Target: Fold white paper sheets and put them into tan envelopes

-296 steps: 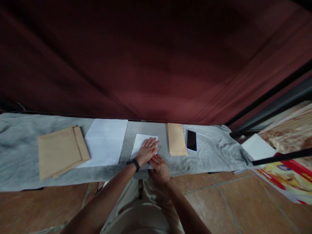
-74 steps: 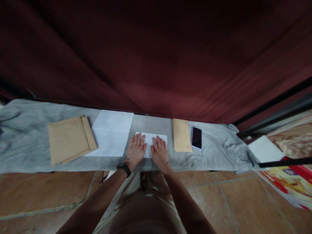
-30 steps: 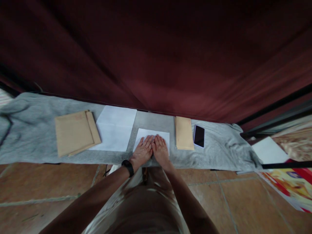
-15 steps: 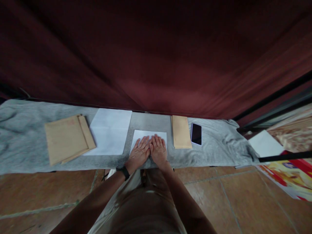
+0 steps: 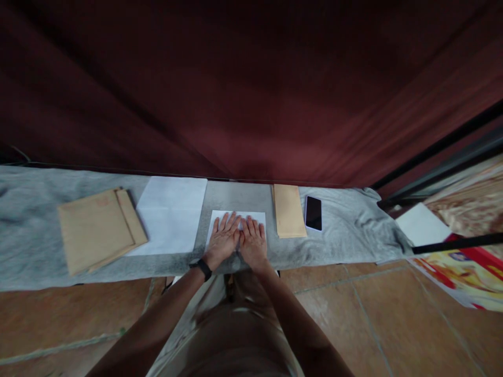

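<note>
i have the left hand [image 5: 223, 240] and right hand [image 5: 252, 245] palm-down on the small white sheet [image 5: 257, 215], which lies on the cloth-covered table [image 5: 238, 193] just before the body. i read the grip as released on both, fingers extended. to the left i see a larger white sheet [image 5: 171, 214] and wide brown envelopes [image 5: 96, 225]; to the right, narrow brown envelopes [image 5: 290, 212] beside a phone [image 5: 313, 213].

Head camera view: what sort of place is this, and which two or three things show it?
Probably a makeshift indoor workspace; home or shop, I cannot tell. Grey cloth is spread as a long work surface, dark red fabric hangs behind it, and the floor is tiled.
</note>
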`<state>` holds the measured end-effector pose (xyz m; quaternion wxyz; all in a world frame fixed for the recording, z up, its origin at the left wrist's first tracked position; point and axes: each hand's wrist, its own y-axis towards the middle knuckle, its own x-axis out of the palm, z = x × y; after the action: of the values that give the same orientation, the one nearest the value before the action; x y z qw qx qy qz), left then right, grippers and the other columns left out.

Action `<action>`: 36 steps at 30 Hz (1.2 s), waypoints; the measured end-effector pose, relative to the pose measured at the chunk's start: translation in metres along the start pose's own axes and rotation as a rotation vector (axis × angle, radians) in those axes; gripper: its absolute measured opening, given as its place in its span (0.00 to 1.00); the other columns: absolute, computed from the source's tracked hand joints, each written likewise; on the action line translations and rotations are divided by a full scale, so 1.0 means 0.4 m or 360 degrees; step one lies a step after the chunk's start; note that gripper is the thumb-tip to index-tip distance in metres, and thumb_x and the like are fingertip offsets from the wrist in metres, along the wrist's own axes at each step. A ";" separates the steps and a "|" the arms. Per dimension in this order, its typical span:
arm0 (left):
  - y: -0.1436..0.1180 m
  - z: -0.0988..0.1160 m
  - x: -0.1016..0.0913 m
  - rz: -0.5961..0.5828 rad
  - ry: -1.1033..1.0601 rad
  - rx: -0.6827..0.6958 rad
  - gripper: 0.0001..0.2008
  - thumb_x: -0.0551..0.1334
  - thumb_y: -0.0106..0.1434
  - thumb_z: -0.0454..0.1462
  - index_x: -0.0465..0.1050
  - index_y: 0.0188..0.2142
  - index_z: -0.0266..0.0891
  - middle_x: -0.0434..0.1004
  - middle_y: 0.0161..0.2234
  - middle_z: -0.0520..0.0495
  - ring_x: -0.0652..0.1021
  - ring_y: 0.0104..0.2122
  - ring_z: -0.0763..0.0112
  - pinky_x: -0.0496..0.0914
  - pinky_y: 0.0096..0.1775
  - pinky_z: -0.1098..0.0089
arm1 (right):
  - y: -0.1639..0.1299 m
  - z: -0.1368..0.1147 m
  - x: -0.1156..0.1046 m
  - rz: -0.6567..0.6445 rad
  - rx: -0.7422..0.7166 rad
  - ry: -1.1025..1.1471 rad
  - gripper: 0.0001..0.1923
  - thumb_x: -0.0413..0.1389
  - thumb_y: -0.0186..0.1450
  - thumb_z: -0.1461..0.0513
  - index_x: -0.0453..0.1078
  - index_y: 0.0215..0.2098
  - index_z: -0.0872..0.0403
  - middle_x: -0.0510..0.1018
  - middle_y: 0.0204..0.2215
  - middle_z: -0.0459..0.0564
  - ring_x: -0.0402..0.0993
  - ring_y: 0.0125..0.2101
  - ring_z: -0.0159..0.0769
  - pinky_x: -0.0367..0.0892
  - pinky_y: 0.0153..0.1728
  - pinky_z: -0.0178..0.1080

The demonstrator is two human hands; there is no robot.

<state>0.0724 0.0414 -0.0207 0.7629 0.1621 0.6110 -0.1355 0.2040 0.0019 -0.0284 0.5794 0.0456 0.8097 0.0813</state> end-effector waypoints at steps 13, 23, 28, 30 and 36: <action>0.053 -0.007 -0.007 0.0025 -0.0017 -0.0050 0.28 0.45 0.74 0.41 0.56 0.71 0.42 0.54 0.72 0.46 0.51 0.73 0.53 0.44 0.70 0.43 | -0.001 0.001 0.000 0.0065 -0.0010 -0.0030 0.25 0.45 0.77 0.61 0.59 0.71 0.54 0.60 0.70 0.55 0.54 0.70 0.47 0.46 0.70 0.55; 0.050 -0.015 0.010 0.0063 0.0021 -0.0041 0.29 0.44 0.74 0.42 0.56 0.72 0.42 0.53 0.73 0.46 0.51 0.73 0.54 0.44 0.70 0.45 | 0.000 0.001 -0.001 0.0058 -0.0009 -0.0031 0.25 0.45 0.76 0.60 0.59 0.71 0.53 0.60 0.70 0.54 0.54 0.70 0.46 0.46 0.70 0.55; 0.042 -0.023 0.018 0.0114 0.0052 -0.0050 0.29 0.45 0.75 0.44 0.56 0.72 0.41 0.52 0.73 0.45 0.51 0.73 0.54 0.44 0.70 0.47 | 0.000 0.003 0.003 0.0069 -0.0007 -0.0015 0.25 0.46 0.76 0.60 0.60 0.70 0.52 0.60 0.71 0.53 0.55 0.70 0.45 0.46 0.70 0.55; 0.036 -0.027 0.017 0.0129 0.0057 -0.0073 0.29 0.45 0.75 0.45 0.56 0.71 0.41 0.51 0.73 0.43 0.50 0.73 0.53 0.45 0.70 0.47 | 0.001 0.003 0.003 0.0065 0.0001 -0.0011 0.25 0.46 0.76 0.60 0.61 0.70 0.52 0.60 0.70 0.53 0.55 0.70 0.45 0.46 0.70 0.55; 0.013 -0.041 0.010 0.0153 0.0066 -0.0136 0.30 0.46 0.74 0.46 0.57 0.71 0.38 0.52 0.73 0.39 0.51 0.73 0.52 0.47 0.70 0.47 | 0.001 0.002 -0.004 0.0046 0.0002 0.0004 0.26 0.46 0.76 0.61 0.59 0.71 0.53 0.60 0.71 0.53 0.54 0.70 0.44 0.46 0.70 0.54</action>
<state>0.0607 0.0528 -0.0277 0.7619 0.1613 0.6235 -0.0689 0.2051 0.0022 -0.0272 0.5771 0.0576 0.8097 0.0894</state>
